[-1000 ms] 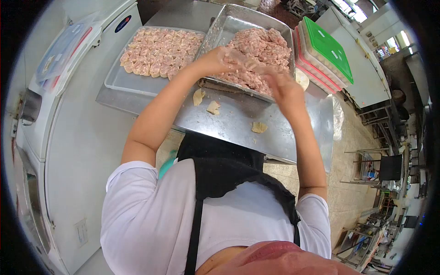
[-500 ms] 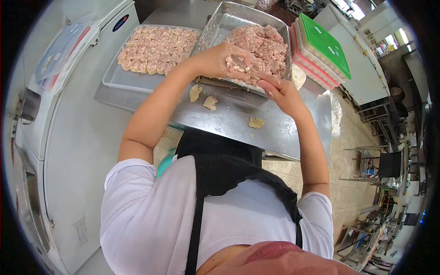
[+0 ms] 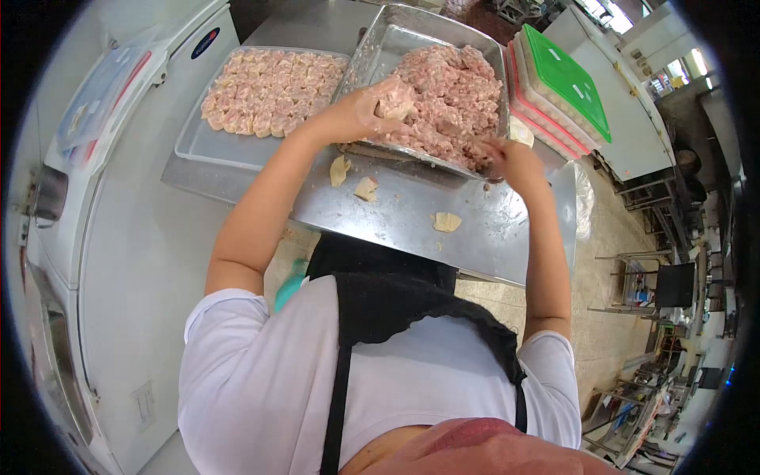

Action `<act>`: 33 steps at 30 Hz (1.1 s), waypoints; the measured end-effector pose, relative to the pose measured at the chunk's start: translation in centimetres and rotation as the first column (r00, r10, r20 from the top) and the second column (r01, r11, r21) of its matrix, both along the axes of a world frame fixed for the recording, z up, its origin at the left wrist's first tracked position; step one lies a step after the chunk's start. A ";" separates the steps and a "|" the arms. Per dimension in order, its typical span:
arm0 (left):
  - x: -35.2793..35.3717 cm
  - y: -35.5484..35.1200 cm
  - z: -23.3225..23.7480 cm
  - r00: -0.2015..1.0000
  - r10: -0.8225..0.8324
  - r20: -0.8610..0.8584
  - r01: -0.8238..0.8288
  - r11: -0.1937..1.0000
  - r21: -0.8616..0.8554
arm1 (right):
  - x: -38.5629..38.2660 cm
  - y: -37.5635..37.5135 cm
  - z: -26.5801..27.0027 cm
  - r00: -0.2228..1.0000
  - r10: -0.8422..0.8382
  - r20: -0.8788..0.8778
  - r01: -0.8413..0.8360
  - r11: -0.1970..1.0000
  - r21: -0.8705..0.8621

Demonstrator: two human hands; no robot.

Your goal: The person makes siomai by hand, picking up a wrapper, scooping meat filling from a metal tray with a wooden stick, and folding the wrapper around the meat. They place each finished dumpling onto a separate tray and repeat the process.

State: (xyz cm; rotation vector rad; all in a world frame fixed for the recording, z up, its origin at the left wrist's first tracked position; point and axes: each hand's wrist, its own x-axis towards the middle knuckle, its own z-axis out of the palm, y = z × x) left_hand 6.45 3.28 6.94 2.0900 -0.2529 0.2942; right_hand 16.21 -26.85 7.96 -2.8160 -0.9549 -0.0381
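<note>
My left hand [image 3: 368,115] is cupped around a meat-filled dumpling [image 3: 394,104] over the near left side of a deep metal pan [image 3: 378,47]. A heap of raw minced meat [image 3: 447,83] fills much of that pan. My right hand [image 3: 514,162] is at the pan's near right corner, its closed fingers blurred against the meat. Whatever those fingers grip is hard to make out. To the left, a shallow plastic tray [image 3: 226,146] carries rows of open-topped dumplings [image 3: 273,91].
Scraps of dough wrapper [image 3: 447,222] lie on the steel table [image 3: 380,218] near its front edge. Stacked containers with a green lid [image 3: 566,79] stand right of the pan. A white refrigerator [image 3: 142,237] is close on my left.
My hands have moved apart. The left turned so the dumpling shows in its palm, while the right went down to the meat at the pan's near right corner.
</note>
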 end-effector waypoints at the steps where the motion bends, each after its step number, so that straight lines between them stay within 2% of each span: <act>1: -0.5 -0.2 1.4 0.990 -0.139 -0.026 0.134 0.981 -0.141 | -0.3 -0.2 0.9 1.000 -0.007 -0.002 0.007 1.000 -0.003; 2: -0.4 -0.3 1.5 0.989 -0.146 -0.027 0.140 0.980 -0.144 | -0.6 -0.3 1.9 0.994 0.026 -0.108 -0.003 0.979 0.204; 3: -0.2 -0.3 1.6 0.982 -0.126 0.138 0.130 0.991 -0.022 | -0.9 -0.3 3.2 0.977 0.082 -0.199 0.005 0.915 0.404; 4: 0.0 -0.3 1.8 0.946 -0.121 0.300 0.096 0.991 0.098 | -2.2 0.5 4.4 0.946 0.162 -0.282 0.004 0.861 0.509; 5: 0.2 -0.5 2.1 0.946 -0.125 0.298 0.100 0.990 0.098 | -3.3 1.7 4.3 0.946 0.159 -0.283 0.008 0.861 0.509; 7: 1.0 -1.1 2.4 0.967 -0.240 0.092 0.229 0.967 0.110 | -5.0 3.8 3.6 0.937 0.312 -0.157 -0.202 0.850 0.487; 8: 1.3 -1.1 2.1 0.965 -0.246 0.086 0.237 0.966 0.108 | -4.7 3.9 2.7 0.926 0.296 -0.233 -0.172 0.882 0.439; 9: 1.7 -0.9 1.6 0.966 -0.242 0.093 0.223 0.958 0.180 | -4.2 3.7 3.1 0.926 0.294 -0.235 -0.170 0.883 0.437; 10: 2.0 -0.6 1.0 0.967 -0.231 0.104 0.199 0.947 0.251 | -3.4 3.3 4.1 0.946 0.314 -0.082 -0.267 0.898 0.350; 11: 2.3 -0.5 -0.1 0.969 -0.224 0.105 0.193 0.949 0.250 | -3.1 3.2 5.0 0.937 0.342 0.070 -0.349 0.904 0.248; 12: 2.6 -0.4 -1.6 0.976 -0.132 0.171 0.098 0.975 0.198 | -3.9 3.2 5.6 0.946 0.272 0.177 -0.307 0.926 0.221; 13: 2.4 -0.3 -1.8 0.972 -0.035 0.231 0.002 0.990 0.139 | -4.6 3.5 5.2 0.943 0.281 0.177 -0.316 0.923 0.221; 14: 2.5 -0.1 -1.7 0.973 -0.026 0.230 -0.006 0.990 0.139 | -5.3 3.9 4.6 0.938 0.267 0.220 -0.311 0.930 0.198; 15: 2.4 -0.2 -0.6 0.987 -0.091 0.131 0.068 0.983 0.170 | -5.8 4.2 4.0 0.932 0.251 0.262 -0.302 0.937 0.176; 16: 2.3 -0.3 0.0 0.988 -0.154 0.028 0.146 0.970 0.192 | -5.6 4.5 3.6 0.952 0.227 0.207 -0.266 0.946 0.185; 17: 2.0 -0.4 0.0 0.988 -0.151 0.026 0.143 0.971 0.193 | -5.5 4.3 4.0 0.951 0.230 0.206 -0.269 0.945 0.187; 19: 1.5 -0.3 0.2 0.999 0.009 -0.051 0.000 0.985 0.174 | -4.7 3.8 6.1 0.960 0.181 0.214 -0.213 0.967 0.136; 20: 1.6 0.0 -0.1 0.999 0.021 -0.049 -0.012 0.984 0.180 | -4.7 3.7 6.4 0.973 0.148 0.176 -0.184 0.960 0.213; 21: 1.6 0.0 -0.6 1.000 0.019 0.012 -0.020 0.994 0.110 | -4.6 4.1 5.9 0.972 0.157 0.174 -0.193 0.956 0.221; 22: 1.4 0.2 -0.9 0.997 0.022 0.070 -0.025 0.999 0.039 | -4.6 4.6 4.9 0.961 0.204 0.189 -0.244 0.944 0.221; 23: 1.3 0.4 -1.1 0.998 0.033 0.061 -0.036 0.998 0.047 | -4.5 5.1 3.8 0.947 0.250 0.203 -0.293 0.930 0.221; 24: 0.8 0.4 -0.3 0.998 0.023 0.063 -0.026 0.999 0.034 | -3.8 5.8 2.7 0.973 0.226 0.047 -0.231 0.959 0.165; 25: 0.4 0.7 0.3 0.997 0.021 0.068 -0.022 1.000 0.020 | -3.2 6.0 1.2 0.969 0.244 0.040 -0.248 0.953 0.173; 26: -0.1 1.7 0.5 0.997 0.049 0.060 -0.051 0.998 0.024 | -2.0 6.0 -0.4 0.977 0.182 0.111 -0.202 0.956 0.215; 27: -0.7 3.0 0.5 0.992 0.126 0.017 -0.126 0.991 0.037 | -0.7 6.0 -1.8 0.977 0.121 0.175 -0.165 0.951 0.261; 28: -1.5 4.5 0.5 0.979 0.204 -0.027 -0.203 0.978 0.055 | 0.0 5.7 -2.8 0.996 0.051 0.073 -0.069 0.960 0.272; 29: -2.6 6.5 0.4 0.970 0.241 -0.041 -0.238 0.969 0.066 | 0.7 5.3 -3.8 0.997 -0.001 0.081 -0.021 0.963 0.267; 30: -3.8 8.9 0.4 0.958 0.287 -0.003 -0.286 0.956 0.074 | 1.5 4.6 -4.2 0.996 -0.021 0.086 0.006 0.985 0.172; 31: -5.1 11.3 0.2 0.945 0.325 0.036 -0.327 0.942 0.082 | 2.4 4.0 -5.3 0.987 -0.010 0.159 -0.028 0.970 0.240; 33: -7.9 15.8 -0.1 0.830 0.542 -0.127 -0.535 0.840 0.088 | 3.1 3.9 -5.2 0.987 0.013 0.162 -0.060 0.954 0.293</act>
